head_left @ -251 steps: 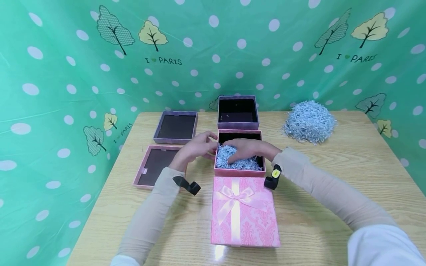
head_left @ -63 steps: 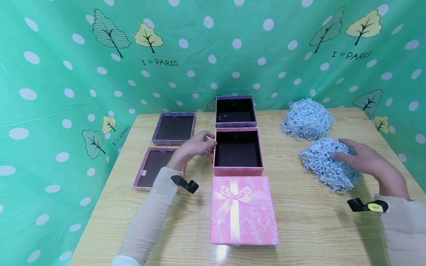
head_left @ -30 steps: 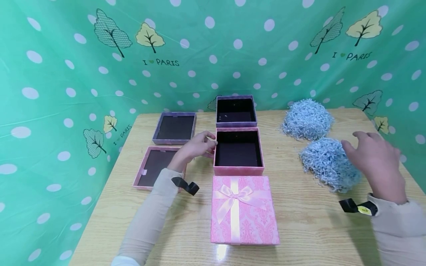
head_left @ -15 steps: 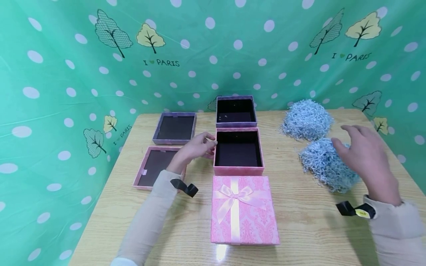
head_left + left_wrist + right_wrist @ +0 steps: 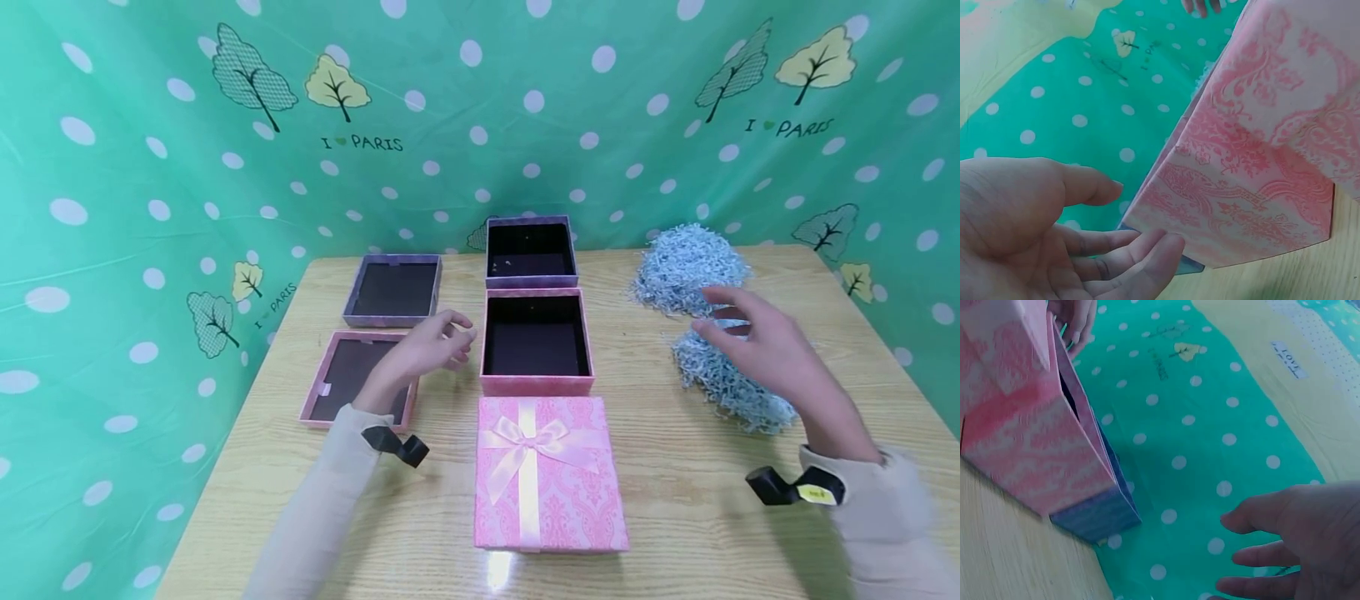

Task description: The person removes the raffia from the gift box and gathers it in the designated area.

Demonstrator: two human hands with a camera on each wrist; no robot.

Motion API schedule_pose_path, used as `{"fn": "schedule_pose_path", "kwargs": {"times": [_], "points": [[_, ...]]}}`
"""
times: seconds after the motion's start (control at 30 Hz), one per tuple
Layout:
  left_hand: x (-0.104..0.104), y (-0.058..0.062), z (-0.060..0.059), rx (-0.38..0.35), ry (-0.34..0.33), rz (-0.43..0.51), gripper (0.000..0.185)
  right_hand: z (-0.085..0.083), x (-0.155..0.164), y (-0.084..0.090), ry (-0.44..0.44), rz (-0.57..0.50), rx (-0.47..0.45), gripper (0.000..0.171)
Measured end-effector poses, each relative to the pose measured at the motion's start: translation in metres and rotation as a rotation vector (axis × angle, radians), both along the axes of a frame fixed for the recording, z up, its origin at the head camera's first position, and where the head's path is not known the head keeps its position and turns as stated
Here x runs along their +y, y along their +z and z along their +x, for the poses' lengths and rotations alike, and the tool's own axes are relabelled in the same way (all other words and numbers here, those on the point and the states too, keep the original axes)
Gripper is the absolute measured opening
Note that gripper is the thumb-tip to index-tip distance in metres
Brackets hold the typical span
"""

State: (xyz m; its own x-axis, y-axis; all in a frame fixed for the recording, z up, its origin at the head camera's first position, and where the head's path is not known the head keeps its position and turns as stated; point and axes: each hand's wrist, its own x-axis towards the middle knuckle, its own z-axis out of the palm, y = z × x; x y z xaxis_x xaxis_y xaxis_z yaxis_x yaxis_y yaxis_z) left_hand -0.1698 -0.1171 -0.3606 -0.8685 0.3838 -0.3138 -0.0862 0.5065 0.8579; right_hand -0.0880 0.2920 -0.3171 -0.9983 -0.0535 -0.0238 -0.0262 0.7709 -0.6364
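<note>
My left hand [image 5: 427, 346] hovers just left of the open pink box [image 5: 536, 386], apart from it, with loosely bent fingers and nothing in them. In the left wrist view the thumb and fingers of that hand [image 5: 1066, 231] are spread beside the pink patterned box wall [image 5: 1222, 194]. My right hand [image 5: 761, 337] is raised over the nearer heap of blue shredded paper [image 5: 727, 383], fingers parted and holding nothing. Only black lining shows inside the pink box. A second heap of shredded paper [image 5: 690, 267] lies behind the first.
A pink lidded box with a ribbon bow [image 5: 551, 475] stands in front of the open one. Behind is an open purple box [image 5: 532, 279]. A purple lid [image 5: 393, 287] and a pink lid [image 5: 356, 375] lie upturned on the left. A green dotted cloth [image 5: 480, 108] hangs behind the table.
The shredded paper seen in the pink box earlier now lies at right. My right hand has released it and moved left above it; my left hand has just come off the box's side.
</note>
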Motion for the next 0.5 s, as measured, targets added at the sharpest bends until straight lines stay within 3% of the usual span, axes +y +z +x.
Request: {"fn": "schedule_pose_path", "kwargs": {"times": [0.23, 0.5], "points": [[-0.008, 0.001, 0.018, -0.005, -0.041, -0.006, 0.03, 0.005, -0.02, -0.005, 0.089, -0.102, -0.049, 0.053], [-0.014, 0.003, 0.041, -0.007, -0.135, 0.021, 0.031, 0.014, -0.04, -0.019, 0.199, -0.232, -0.143, 0.046]]}}
